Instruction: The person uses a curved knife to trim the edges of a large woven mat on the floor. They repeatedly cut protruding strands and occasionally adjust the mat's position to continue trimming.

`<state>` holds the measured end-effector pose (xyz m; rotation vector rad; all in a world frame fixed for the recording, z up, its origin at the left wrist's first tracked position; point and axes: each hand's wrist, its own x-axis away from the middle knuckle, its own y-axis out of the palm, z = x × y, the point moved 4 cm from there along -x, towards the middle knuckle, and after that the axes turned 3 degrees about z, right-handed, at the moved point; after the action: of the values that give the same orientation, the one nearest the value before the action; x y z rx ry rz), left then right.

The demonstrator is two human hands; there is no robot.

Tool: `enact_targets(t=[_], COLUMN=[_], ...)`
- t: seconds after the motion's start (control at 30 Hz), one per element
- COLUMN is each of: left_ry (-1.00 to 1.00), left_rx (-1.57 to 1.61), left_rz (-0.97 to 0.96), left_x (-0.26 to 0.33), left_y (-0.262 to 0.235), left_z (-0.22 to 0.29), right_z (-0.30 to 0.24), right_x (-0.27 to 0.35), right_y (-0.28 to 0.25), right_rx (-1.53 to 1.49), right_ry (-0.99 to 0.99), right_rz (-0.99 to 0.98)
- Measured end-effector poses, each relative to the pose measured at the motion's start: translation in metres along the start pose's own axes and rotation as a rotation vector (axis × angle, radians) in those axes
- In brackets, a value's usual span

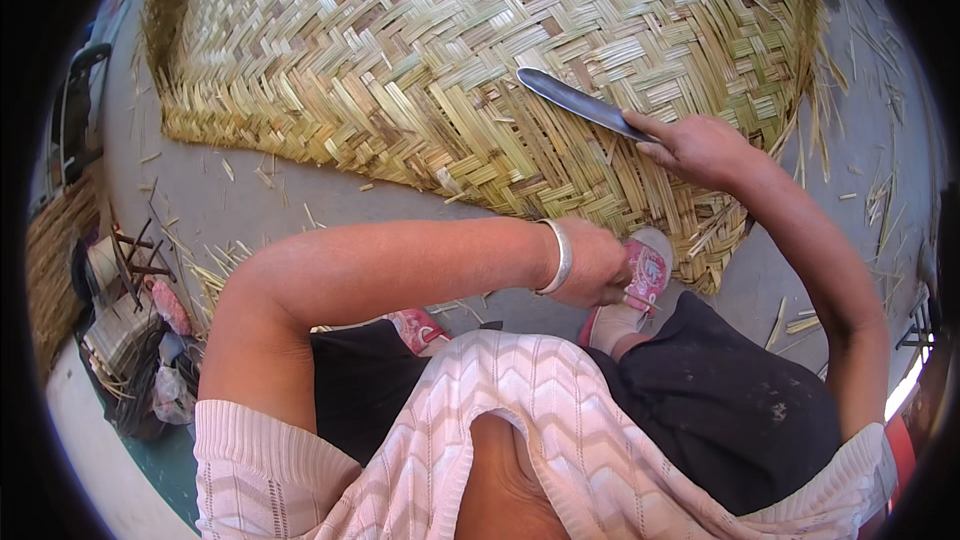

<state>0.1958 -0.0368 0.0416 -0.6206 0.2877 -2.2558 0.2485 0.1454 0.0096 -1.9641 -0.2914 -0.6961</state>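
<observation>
Right hand: closed around the near end of a blade, index finger laid along it. Left hand: fingers curled, back of hand upward, near the mat's lower edge and over the right shoe; a thin pale strip shows by the fingertips, though whether it is gripped cannot be told.

Blade: one, dark metal, long and narrow, rounded tip; lies slantwise above the mat, tip toward the upper left. Contact with the weave cannot be made out.

Mat: one, large, woven of flat straw-yellow and greenish strips in a slanting pattern; spread on the floor ahead of the person, filling the upper middle. Left side raised or folded; right edge ragged with loose ends; a corner reaches down beside the right shoe.

Bangle: one, silver, on the left wrist.

Shoes: one pair, pink; right shoe just beside the mat, left shoe partly hidden behind the left forearm.

Floor: grey, with scattered offcuts to the right and left of the mat.

Clear bag: one, at far left, among mixed articles.
</observation>
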Motion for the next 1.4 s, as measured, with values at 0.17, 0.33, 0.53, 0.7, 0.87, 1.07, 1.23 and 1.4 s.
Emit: enact_targets(t=[0.17,0.33,0.53,0.7,0.87,1.07,1.23,1.4], left_ry=[-0.169,-0.361,-0.646,-0.563,-0.498,-0.361,-0.098,-0.163], left_rx=[-0.164,-0.658,-0.710,-0.815,-0.926,-0.381,-0.118,-0.710], left_rz=[0.325,0.720,0.138,0.087,0.066,-0.039,-0.016,0.607], left_x=[0.043,0.057,0.031,0.029,0.013,0.003,0.033,0.017], left_y=[-0.061,-0.137,-0.145,-0.145,-0.129,-0.056,-0.028,-0.120], left_z=[-0.057,-0.115,-0.139,-0.131,-0.133,-0.056,-0.027,-0.084], right_z=[-0.011,-0.018,-0.020,-0.013,-0.008,-0.008,-0.013,-0.012], right_x=[0.034,0.050,0.037,0.023,0.006,0.003,0.036,0.053], right_y=[-0.024,-0.026,-0.018,-0.018,-0.009,-0.002,-0.009,-0.030], right_rx=[0.048,0.158,0.132,0.092,0.087,-0.029,0.013,0.185], right_ry=[-0.035,-0.037,-0.054,-0.038,-0.009,0.009,-0.050,-0.016], right_rz=[-0.011,-0.074,-0.054,-0.051,-0.115,-0.114,-0.124,-0.053])
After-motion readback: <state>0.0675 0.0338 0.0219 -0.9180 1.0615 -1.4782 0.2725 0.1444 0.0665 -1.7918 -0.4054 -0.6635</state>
